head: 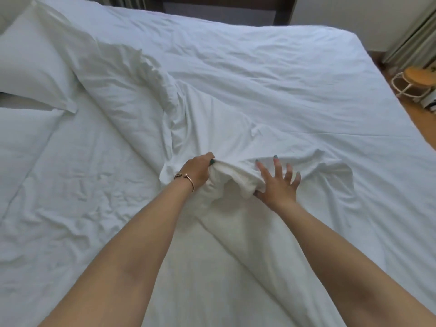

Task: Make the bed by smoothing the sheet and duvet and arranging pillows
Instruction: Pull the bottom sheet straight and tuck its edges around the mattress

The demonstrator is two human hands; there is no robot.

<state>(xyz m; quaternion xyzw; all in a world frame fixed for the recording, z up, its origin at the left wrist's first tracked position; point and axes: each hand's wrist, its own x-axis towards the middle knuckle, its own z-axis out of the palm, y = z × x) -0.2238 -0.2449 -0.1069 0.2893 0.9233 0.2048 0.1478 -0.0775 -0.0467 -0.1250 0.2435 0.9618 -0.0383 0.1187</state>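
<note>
Head view, bed from above. My left hand [197,171] has its grip closed on a bunched fold of the white duvet [236,180] near the middle of the bed, fingers curled over the top of the fold; a thin bracelet [185,179] sits on that wrist. My right hand [278,182] lies just beside it with fingers spread straight over the same fold, the thumb tucked under the edge of the cloth; its grip is wide. The duvet rises in a rumpled ridge from the hands toward the upper left and spreads flatter, with long creases, over the right half of the bed. The white sheet [70,185] lies exposed and wrinkled on the left half. Two white pillows [35,64] rest at the far left edge, one beyond the other. A dark headboard [226,8] stands across the top. A small round wooden stool [417,79] stands on the wooden floor [422,128] at right, near pale curtains [415,36].
</note>
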